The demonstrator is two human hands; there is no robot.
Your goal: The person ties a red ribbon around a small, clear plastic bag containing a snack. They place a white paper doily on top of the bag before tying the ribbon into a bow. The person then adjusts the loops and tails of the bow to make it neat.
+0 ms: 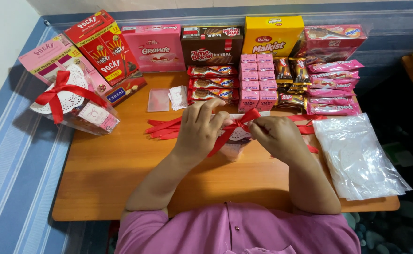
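At the far left, a finished gift packet [72, 106] with a white doily and red bow hangs over the left edge of the wooden table [122, 178]. Behind it, pink and red biscuit-stick boxes [89, 51] lean at the far-left corner. The near-left part of the table is bare wood, the widest open room, running to the near edge.

Toward the middle, loose red ribbon strips [164, 128] lie just left of the left hand [199, 129], with small clear sleeves [158, 100] and white cards [178, 97] beyond them. The left hand is curled closed, fingertips pinching the red ribbon [237, 126]. This ribbon is knotted atop a small clear packet [234, 141] at table centre, mostly hidden between the hands; one tail trails down toward the near side. The right hand [277, 136] is likewise closed, pinching the ribbon's other side.

Along the far edge stand a pink box [155, 47], a brown box [211, 44] and a yellow box [273, 35], with wafer packs [212, 83] and small pink cartons [258, 82] crowding close behind the hands. To the right, pink snack wrappers [333, 87] lie stacked, and a pile of clear plastic bags [357, 157] fills the near-right corner, overhanging the right edge and leaving little room there.
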